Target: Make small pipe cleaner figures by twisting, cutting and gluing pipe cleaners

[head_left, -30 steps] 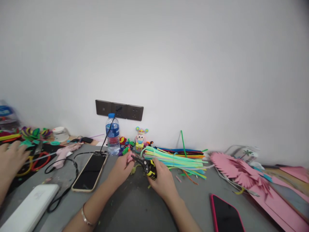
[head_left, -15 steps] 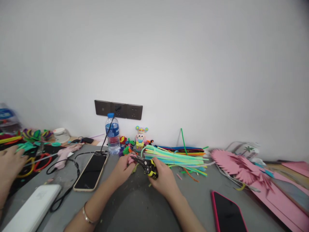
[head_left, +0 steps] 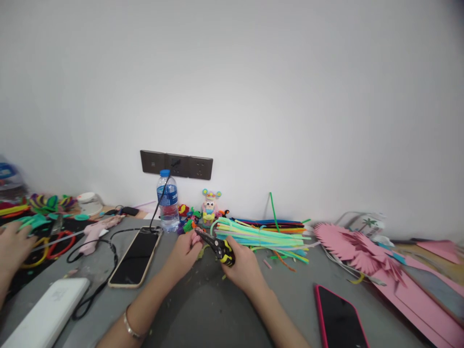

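My left hand (head_left: 184, 252) is closed on a small pink fuzzy piece (head_left: 196, 237), probably pipe cleaner, mostly covered by my fingers. My right hand (head_left: 243, 263) grips black-and-yellow pliers (head_left: 221, 249) by their handles. The jaws point left and reach the pink piece; whether they are closed on it I cannot tell. Just behind my hands lies a bundle of pastel pipe cleaners (head_left: 261, 236). A small figurine (head_left: 209, 208) stands upright by the wall, with little colourful fuzzy pieces (head_left: 188, 224) beside it.
A water bottle (head_left: 167, 203) and a phone (head_left: 136, 258) stand and lie left of my hands, near a cable, a pink glue gun (head_left: 94, 237) and a white power bank (head_left: 47, 311). Another person's hand (head_left: 14, 244) is far left. Right are a pink-cased phone (head_left: 340, 316) and pink folded paper (head_left: 348, 246).
The view has shifted slightly, so everything sits a little further left. Both hands keep nearly the same pose, with the pliers still at the pink piece.
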{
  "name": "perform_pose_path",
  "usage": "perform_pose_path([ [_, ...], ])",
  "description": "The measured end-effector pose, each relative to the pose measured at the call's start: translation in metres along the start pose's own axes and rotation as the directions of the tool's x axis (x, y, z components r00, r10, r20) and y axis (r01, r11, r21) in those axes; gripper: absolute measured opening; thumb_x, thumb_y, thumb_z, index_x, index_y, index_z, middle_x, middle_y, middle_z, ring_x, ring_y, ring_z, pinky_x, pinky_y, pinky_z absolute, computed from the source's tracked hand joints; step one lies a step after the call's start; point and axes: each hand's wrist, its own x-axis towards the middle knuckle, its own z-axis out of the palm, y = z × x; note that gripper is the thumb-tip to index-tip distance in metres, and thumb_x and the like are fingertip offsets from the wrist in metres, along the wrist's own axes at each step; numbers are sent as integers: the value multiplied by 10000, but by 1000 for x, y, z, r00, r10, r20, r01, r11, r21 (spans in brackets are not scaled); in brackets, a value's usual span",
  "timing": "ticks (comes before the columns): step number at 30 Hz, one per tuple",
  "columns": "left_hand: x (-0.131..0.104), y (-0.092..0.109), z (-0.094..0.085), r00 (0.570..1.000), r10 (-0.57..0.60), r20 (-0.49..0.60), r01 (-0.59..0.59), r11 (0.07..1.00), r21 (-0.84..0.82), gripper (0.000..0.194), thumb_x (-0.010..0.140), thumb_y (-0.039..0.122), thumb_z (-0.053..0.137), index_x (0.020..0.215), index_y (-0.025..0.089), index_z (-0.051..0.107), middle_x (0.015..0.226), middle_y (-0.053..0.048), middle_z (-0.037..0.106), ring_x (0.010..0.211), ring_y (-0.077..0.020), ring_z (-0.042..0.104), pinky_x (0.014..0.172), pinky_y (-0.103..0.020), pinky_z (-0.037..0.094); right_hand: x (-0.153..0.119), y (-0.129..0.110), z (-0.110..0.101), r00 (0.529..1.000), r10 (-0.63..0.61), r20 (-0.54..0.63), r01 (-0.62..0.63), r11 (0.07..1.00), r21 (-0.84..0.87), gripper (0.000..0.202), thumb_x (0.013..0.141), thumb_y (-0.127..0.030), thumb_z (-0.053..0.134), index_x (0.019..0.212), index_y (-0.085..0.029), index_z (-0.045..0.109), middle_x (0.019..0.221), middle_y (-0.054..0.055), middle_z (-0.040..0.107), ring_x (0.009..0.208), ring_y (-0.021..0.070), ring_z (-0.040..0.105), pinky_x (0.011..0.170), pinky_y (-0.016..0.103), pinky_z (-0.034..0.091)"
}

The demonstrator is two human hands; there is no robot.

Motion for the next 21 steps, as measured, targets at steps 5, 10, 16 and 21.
perform_pose_path([
  [5, 0, -2, -1, 1000, -4, -1, 4, 999, -36, 175, 764, 249, 414, 623, 220, 315, 593, 48, 352, 557, -122, 332, 540, -244, 291, -1, 2, 0, 996, -34, -77, 35, 999, 14, 414, 680, -166, 588, 1088, -199, 531, 933, 75, 684, 872, 259, 629, 703, 298, 423],
  [10, 2, -2, -4, 999, 15, -30, -19, 992, -124, 98, 768, 198, 394, 670, 205, 393, 637, 36, 409, 602, -128, 397, 578, -235, 348, -1, 4, 0, 979, -45, -201, 66, 993, 100, 446, 665, -162, 569, 1105, -183, 502, 1066, 106, 625, 995, 277, 568, 839, 374, 443],
  [16, 2, 1, -7, 999, 36, 4, -36, 994, -108, 123, 755, 236, 403, 638, 199, 400, 602, 36, 412, 574, -125, 383, 546, -227, 336, -2, 3, 0, 984, -83, -156, 103, 987, 126, 450, 643, -148, 562, 1085, -202, 503, 1024, 79, 628, 961, 258, 577, 815, 350, 450],
  [21, 0, -1, -8, 997, 62, 41, -59, 996, -62, 135, 745, 234, 417, 619, 201, 383, 594, 41, 414, 563, -119, 385, 540, -223, 321, -4, 0, 0, 988, -102, -113, 113, 989, 98, 447, 634, -157, 573, 1073, -208, 506, 1035, 86, 632, 971, 267, 580, 816, 348, 439],
])
